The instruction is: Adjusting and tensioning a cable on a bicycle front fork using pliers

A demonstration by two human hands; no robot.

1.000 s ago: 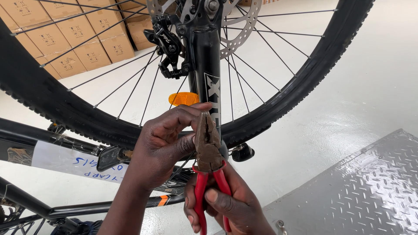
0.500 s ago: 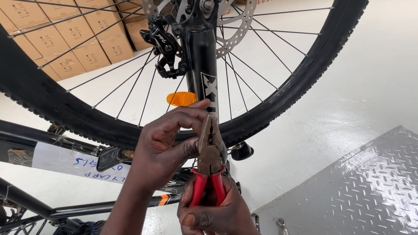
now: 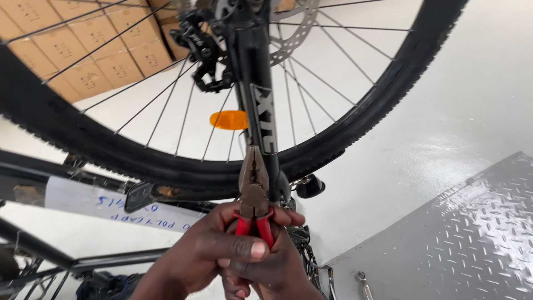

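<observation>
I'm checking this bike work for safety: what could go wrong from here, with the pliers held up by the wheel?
1. The pliers point up close beside the fork leg; a slip might scratch it.
2. Their tip sits near the spokes and orange reflector, so a sudden jerk could nick either.
3. Both hands, left hand and right hand, crowd the red handles; squeezing might pinch a finger.

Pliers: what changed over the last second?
The left hand slid off the pliers' metal head down to the red handles, joining the right hand; both sit lower in view. Unchanged: plier jaws closed, pointing up beside the black fork leg; wheel in place.
</observation>
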